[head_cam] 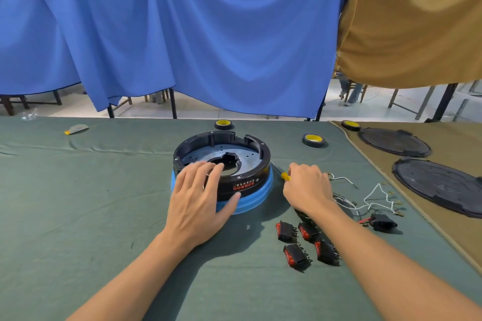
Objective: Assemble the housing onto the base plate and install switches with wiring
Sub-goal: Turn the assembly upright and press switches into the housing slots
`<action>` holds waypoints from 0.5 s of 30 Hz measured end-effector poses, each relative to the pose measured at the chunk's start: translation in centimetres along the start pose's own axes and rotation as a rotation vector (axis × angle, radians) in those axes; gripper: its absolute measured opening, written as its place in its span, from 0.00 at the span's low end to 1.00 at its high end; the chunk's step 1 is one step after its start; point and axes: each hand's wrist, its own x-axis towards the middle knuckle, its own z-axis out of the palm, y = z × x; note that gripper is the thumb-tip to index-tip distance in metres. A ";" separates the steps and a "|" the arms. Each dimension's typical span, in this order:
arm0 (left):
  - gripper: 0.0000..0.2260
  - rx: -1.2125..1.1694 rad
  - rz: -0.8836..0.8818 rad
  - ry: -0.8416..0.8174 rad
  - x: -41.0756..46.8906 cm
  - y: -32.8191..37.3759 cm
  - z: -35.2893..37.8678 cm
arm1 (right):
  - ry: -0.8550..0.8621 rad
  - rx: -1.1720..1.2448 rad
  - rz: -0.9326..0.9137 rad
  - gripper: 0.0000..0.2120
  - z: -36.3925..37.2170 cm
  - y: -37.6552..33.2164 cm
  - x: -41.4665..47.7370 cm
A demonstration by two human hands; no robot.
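Switches [306, 241] and wires [365, 198] crowd the cloth right of the housing [221, 161].

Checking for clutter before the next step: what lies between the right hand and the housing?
Only the screwdriver, in the head view: its yellow handle juts from the right hand, its shaft reaching toward the housing.

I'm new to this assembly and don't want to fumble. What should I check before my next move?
1. Housing level on blue ring: ok.
2. Left hand steadying housing: ok.
3. Right hand gripping screwdriver: cannot tell, the fingers cover the handle.
4. Four switches close beside the right forearm: ok.
5. Wires untangled: not ok, they lie loosely heaped.
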 end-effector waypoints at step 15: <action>0.21 0.162 -0.100 -0.153 -1.9 0.9 -2.5 | -0.229 0.287 -0.345 0.08 -3.9 1.1 -7.0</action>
